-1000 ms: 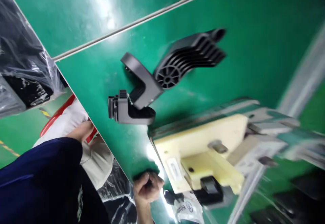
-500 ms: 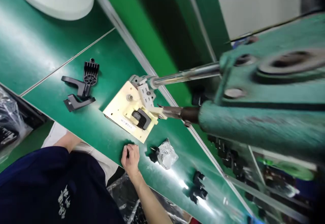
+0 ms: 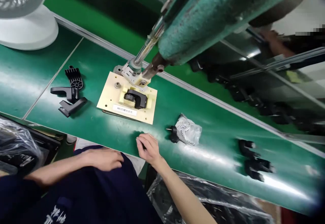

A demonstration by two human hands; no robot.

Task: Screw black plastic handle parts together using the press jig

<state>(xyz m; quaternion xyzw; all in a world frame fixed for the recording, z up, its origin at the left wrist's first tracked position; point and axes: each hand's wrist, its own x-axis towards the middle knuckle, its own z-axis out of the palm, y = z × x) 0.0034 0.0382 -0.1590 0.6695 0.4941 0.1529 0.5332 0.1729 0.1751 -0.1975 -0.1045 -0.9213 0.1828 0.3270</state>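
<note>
My left hand [image 3: 108,159] lies flat over the dark blue shirt at my lap, fingers loosely stretched, holding nothing. At the front of the green bench, my right hand [image 3: 148,147] rests with its fingers curled in; anything inside them is hidden. Beyond it sits a cream fixture plate [image 3: 104,97] with a white label. A curved black plastic part [image 3: 139,98] is seated in its raised nest. To the right of that hand lie a black knob with a metal stud [image 3: 174,135] and a crumpled printed plastic bag [image 3: 189,132], touching each other.
A green machine arm [image 3: 198,24] with metal rods hangs over the fixture's back edge. Black plastic brackets [image 3: 71,93] lie at left, more black parts [image 3: 256,163] at right. A white fan base [image 3: 33,31] stands back left. Plastic-wrapped bins [image 3: 182,193] border the bench's front.
The view has turned and shifted, so the machine arm now stands steeper in the picture. My left hand has come into view on my lap. My right hand stays curled on the bench.
</note>
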